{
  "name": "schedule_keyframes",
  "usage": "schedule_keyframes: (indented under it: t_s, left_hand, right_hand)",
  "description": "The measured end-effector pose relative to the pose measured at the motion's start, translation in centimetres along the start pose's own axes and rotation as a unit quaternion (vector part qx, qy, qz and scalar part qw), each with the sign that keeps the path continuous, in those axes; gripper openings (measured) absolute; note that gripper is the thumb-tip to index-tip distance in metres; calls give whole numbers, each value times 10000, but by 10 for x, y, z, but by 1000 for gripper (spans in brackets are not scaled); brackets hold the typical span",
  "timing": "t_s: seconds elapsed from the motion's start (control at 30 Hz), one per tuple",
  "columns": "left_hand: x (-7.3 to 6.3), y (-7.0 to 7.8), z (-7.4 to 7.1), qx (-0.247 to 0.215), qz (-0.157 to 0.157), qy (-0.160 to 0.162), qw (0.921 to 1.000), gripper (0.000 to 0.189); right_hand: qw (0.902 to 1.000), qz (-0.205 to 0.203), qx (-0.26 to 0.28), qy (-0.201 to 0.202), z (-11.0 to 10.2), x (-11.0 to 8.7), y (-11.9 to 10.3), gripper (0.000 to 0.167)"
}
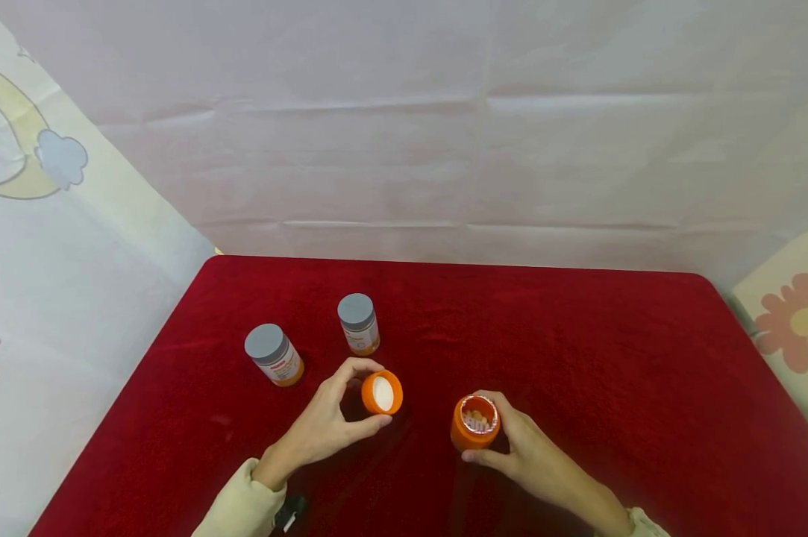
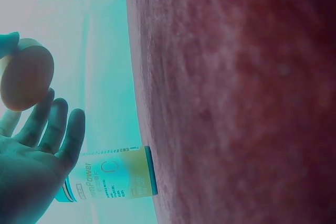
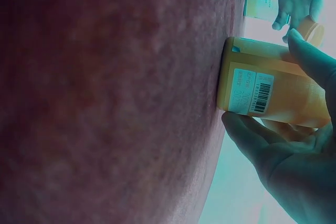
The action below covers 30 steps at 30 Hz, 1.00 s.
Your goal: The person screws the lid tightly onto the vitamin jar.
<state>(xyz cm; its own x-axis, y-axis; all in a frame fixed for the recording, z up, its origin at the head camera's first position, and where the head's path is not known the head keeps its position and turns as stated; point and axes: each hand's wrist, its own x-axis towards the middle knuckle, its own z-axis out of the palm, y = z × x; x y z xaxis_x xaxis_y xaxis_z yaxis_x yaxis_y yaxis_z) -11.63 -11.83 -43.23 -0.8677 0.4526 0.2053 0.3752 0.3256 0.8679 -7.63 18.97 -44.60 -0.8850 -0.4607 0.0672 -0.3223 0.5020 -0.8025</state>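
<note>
My left hand [image 1: 324,424] pinches an orange screw cap [image 1: 382,392] between thumb and fingers, its white-lined inside facing up toward the head camera. In the left wrist view the same cap [image 2: 27,77] shows its round top, and the other fingers spread apart below it. An orange pill bottle [image 1: 467,438] without a cap is gripped by my right hand [image 1: 531,456]. Shiny foil scraps ring its mouth, and pale tablets lie inside. The right wrist view shows the bottle upright with its base at the cloth and a barcode label [image 3: 252,92] on its side.
Two grey-capped bottles with white labels stand left of centre, one [image 1: 274,355] further left, the other [image 1: 359,324] behind the cap. Red cloth [image 1: 612,358] covers the table. A pale sheet [image 1: 444,164] hangs behind it, with printed sheets at both sides.
</note>
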Motion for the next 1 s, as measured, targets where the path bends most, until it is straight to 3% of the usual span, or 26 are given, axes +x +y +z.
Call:
schedule_keyframes:
  t_s: [0.43,1.0]
  left_hand:
    - [-1,2,7,27,351,-170,9992,57]
    - [-2,10,11,194,734,-140,9970,55]
  right_hand:
    - [9996,227,129,-87,2,-5,-4,62]
    - [9999,29,164,-37,4,-9,-7,59]
